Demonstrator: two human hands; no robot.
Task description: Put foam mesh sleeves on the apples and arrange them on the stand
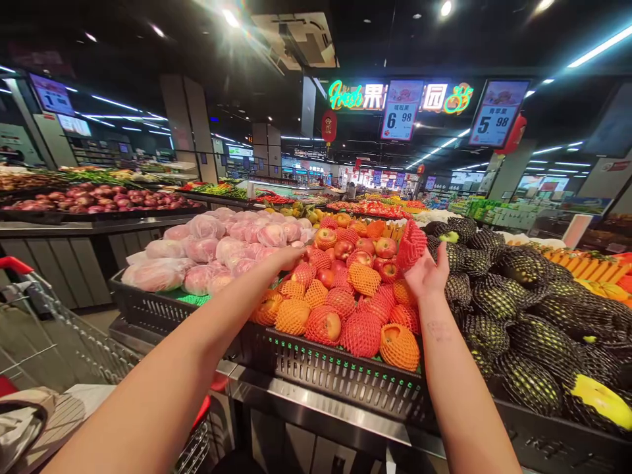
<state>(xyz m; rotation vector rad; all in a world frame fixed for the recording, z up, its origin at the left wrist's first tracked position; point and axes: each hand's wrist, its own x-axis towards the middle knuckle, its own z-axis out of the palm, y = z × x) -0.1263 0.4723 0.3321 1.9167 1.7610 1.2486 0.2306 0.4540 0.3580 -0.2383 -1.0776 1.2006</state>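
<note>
I'm holding a red net (413, 245) up in the right hand (429, 273), above the right-hand edge of the apples (340, 299) and just beside the black-netted fruit (523, 355). From my seat I'm judging the step in hand to be handling that one piece above the pile. The right fingers are gripping the net from behind and are mostly hiding there; the thumb is standing apart. Whether an apple is filling the net, I can't tell. The net's long axis is running mostly upward, leaning slightly right; which end is opening, I'm not making out.

The left hand (292, 258) is reaching to the apples' far left edge, near the bagged fruit (232, 247); its fingers are too hidden to read as open or closed. Any next move is calling for a soft grip and clearance from the neighbouring fruit.
</note>
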